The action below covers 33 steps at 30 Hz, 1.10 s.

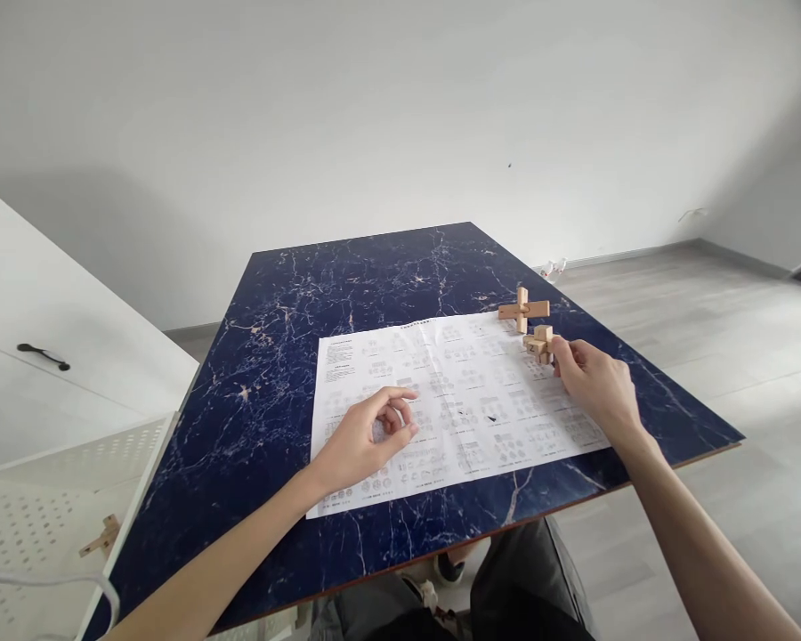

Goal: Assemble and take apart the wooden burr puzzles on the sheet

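Observation:
My right hand [597, 383] pinches a small wooden interlocking puzzle [540, 344] between thumb and fingers, over the right part of a printed instruction sheet [454, 445]. Just behind it, a cross-shaped wooden puzzle [532, 309] sits by the sheet's far right corner. My left hand [367, 432] rests over the left half of the sheet. Its fingers are loosely curled, with a gap between thumb and index finger, and nothing shows in it. Rows of small diagrams cover the creased sheet, too fine to read.
The sheet lies on a dark blue marbled table [294, 294]. Below its left edge, a white perforated shelf [33, 534] carries another wooden piece [101, 536] and a white cable [46, 580]. A white cabinet [73, 312] with a black handle stands left. My legs are under the near edge.

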Tool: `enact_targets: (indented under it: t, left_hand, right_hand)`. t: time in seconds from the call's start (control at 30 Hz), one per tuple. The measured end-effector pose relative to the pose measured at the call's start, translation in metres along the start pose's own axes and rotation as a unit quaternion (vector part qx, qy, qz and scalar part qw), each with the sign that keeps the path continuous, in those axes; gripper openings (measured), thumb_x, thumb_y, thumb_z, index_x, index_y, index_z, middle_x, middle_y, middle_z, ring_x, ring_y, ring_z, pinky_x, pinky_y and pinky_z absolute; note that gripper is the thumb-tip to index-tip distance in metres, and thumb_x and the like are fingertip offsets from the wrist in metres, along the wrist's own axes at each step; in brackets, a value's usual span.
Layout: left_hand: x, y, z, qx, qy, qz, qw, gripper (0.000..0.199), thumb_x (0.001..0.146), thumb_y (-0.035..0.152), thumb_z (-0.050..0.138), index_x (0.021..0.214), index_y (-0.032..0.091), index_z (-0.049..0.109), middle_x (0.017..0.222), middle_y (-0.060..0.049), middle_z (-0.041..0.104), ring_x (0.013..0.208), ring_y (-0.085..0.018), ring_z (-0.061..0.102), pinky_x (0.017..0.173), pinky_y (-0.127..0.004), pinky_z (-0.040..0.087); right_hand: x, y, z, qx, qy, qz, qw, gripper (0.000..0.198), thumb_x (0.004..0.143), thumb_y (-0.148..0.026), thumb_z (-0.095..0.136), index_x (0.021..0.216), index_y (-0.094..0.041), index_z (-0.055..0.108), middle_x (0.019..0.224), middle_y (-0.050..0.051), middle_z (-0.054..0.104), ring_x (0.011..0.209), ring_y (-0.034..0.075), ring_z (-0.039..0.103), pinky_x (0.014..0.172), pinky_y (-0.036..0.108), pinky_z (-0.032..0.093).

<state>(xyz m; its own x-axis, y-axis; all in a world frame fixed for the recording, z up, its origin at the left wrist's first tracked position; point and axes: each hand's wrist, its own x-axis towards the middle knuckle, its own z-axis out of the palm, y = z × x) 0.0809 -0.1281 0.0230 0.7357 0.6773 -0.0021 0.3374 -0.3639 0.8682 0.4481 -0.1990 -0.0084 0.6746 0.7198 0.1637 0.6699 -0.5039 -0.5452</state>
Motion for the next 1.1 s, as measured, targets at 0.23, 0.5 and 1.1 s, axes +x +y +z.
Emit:
enact_targets:
  t: [0.23,0.5,1.1]
  left_hand:
    - [0.001,0.000,-0.003,0.009,0.022,-0.018,1.000,0.032,0.103,0.045,0.062,0.127,0.024,0.068,0.100,-0.005,0.073,0.088,-0.020,0.068,0.084,-0.034,0.058]
    - [0.001,-0.001,-0.010,0.109,0.033,0.031,0.993,0.027,0.105,0.041,0.056,0.115,0.023,0.073,0.096,-0.005,0.076,0.084,-0.019,0.069,0.077,-0.030,0.057]
    - [-0.093,0.014,0.021,0.073,0.225,-0.110,0.965,0.041,0.098,0.060,0.061,0.100,0.021,0.076,0.084,-0.006,0.074,0.072,-0.021,0.067,0.065,-0.027,0.054]
  right_hand:
    - [-0.020,0.011,-0.004,0.092,0.006,-0.037,0.995,0.051,0.101,-0.068,0.050,0.080,-0.024,0.064,0.067,0.005,0.074,0.063,0.025,0.068,0.067,0.034,0.042]
    - [-0.088,-0.010,-0.003,0.275,-0.125,-0.118,0.946,0.043,0.102,-0.064,0.055,0.087,-0.024,0.063,0.063,0.000,0.064,0.054,0.018,0.059,0.054,0.029,0.045]
    - [-0.090,-0.001,0.001,0.332,-0.181,-0.150,0.914,0.046,0.103,-0.065,0.054,0.088,-0.023,0.062,0.068,0.002,0.064,0.058,0.019,0.057,0.056,0.030,0.044]
